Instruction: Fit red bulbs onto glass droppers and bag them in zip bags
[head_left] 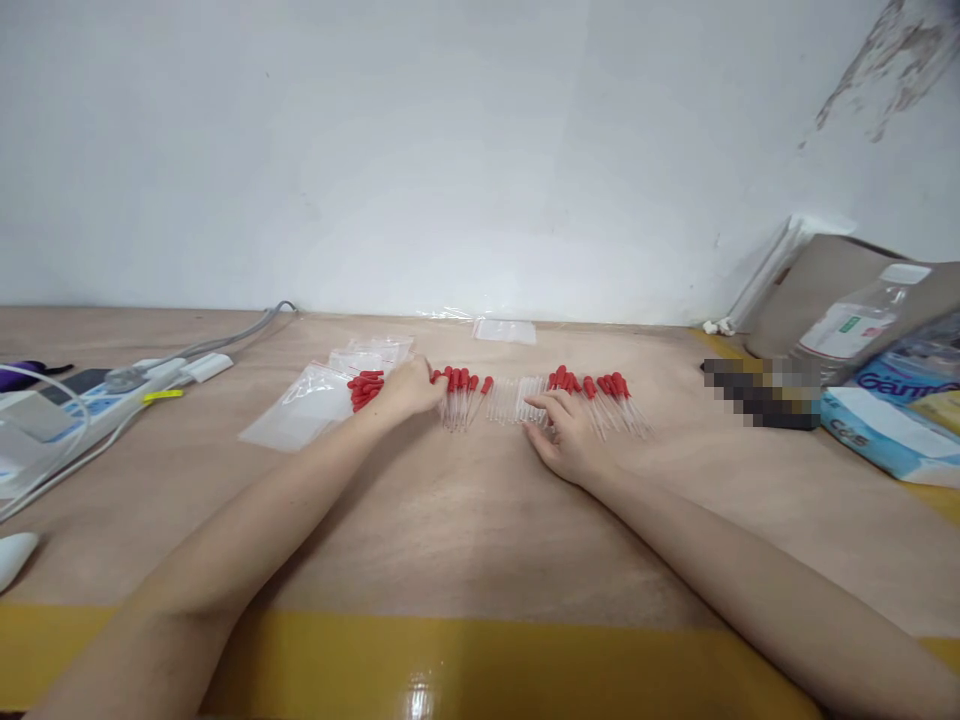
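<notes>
Through the head camera I watched two bare hands at work over a table [465,530] covered in brown sheeting. My left hand [414,388] was reached out between a heap of loose red rubber bulbs [365,390] and a row of red-bulbed glass droppers [462,400]. Its fingers were bent and its fingertips were at the bulb end of the row's left edge; from my angle I could not tell how far they were closed, nor whether they had hold of a bulb.

My right hand [566,437] was lower, its fingers loosely curled, with thumb and forefinger parted. It was at the right part of a row of bare glass tubes [510,400], and I could not tell whether its fingertips touched them. Those tubes lay side by side in the middle, between the first dropper row and a second group of red-bulbed droppers [604,392], which fanned out just beyond the right hand.

Clear zip bags [296,410] lay overlapping to the left of the loose bulbs, and a flat translucent packet [505,331] rested near the wall. Well off to the left I saw a white power strip [101,415]; far right, a labelled plastic bottle [851,325] and a blue tissue pack [889,428].
</notes>
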